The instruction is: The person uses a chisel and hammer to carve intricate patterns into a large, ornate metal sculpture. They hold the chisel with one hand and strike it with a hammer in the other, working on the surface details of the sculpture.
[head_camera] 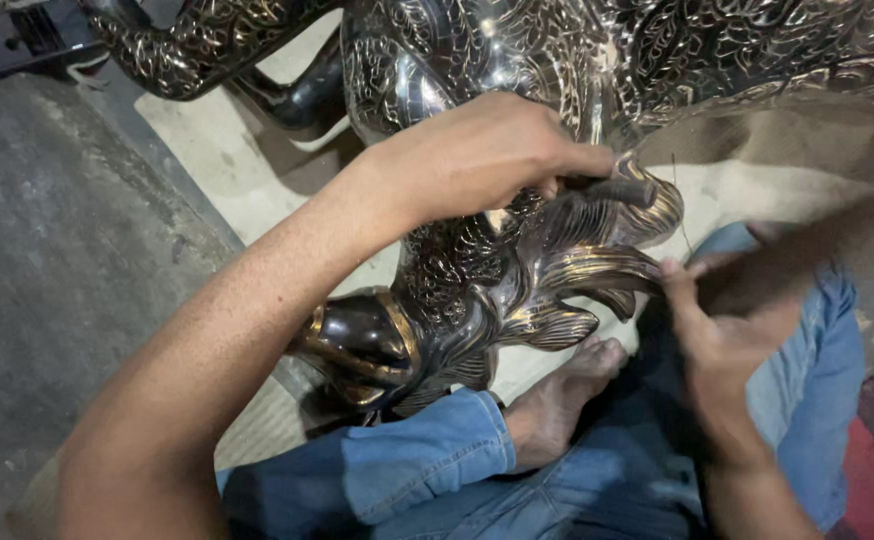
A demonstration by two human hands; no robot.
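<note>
Left hand [487,150] fingers curled (closed) on the metal statue [477,270]; right hand [717,330] fingertips touch it.

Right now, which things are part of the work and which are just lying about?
In use: dark engraved metal horse figure, left hand gripping its feathered leg, right hand pinching a thin tool.
Lying about: black phone, pale cloth sheet, grey floor.

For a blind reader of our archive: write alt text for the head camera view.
Seen from above, a seated person's left hand grips the feathered leg of a large engraved dark metal horse statue, while the right hand touches a curling metal tuft beside it. The person wears blue jeans, one bare foot tucked under, on a pale mat over concrete floor.
</note>
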